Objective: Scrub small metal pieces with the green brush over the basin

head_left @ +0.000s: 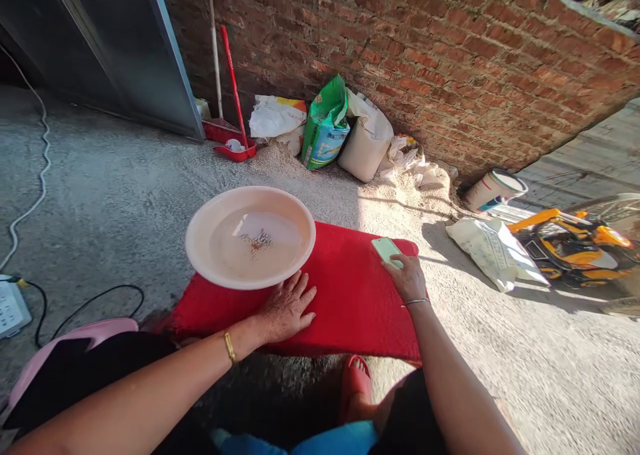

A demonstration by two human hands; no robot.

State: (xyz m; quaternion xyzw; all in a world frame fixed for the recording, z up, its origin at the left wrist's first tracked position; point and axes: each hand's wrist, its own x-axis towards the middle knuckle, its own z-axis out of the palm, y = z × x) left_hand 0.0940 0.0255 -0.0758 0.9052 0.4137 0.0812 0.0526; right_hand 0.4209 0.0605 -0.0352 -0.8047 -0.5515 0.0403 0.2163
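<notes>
While both forearms reach forward over a red rectangular cloth mat (350, 295) spread on the grey gritty concrete floor (110, 201), the left hand (287, 307) lies flat on the mat, palm down, fingers spread and extended, gripping nothing. Its fingertips sit just beside the near rim of a wide, shallow, pale pink plastic basin (250, 236), which rests on the mat's left end and overhangs its far edge. Contact between fingers and rim: cannot tell. Basin holds clear water with a small cluster of brown specks (259, 241) near centre.

Right hand (409, 278) at the mat's far right corner, fingers curled loosely over the near end of a flat pale green rectangular phone (386, 249) lying on the mat; hand touches it, though whether it grips or merely rests on it is unclear. Thin metal bangle on the right wrist, gold bracelet on the left.

Surroundings: red brick wall (450, 55) behind; against its base a green printed plastic sack (324, 128), white sacks (367, 141), and a red long-handled dustpan (235, 145). White power strip (11, 305) with black cable at left floor edge. Yellow toy excavator (570, 238) at right, well apart from the mat. A foot in a red sandal (356, 381) shows below the mat's near edge.
</notes>
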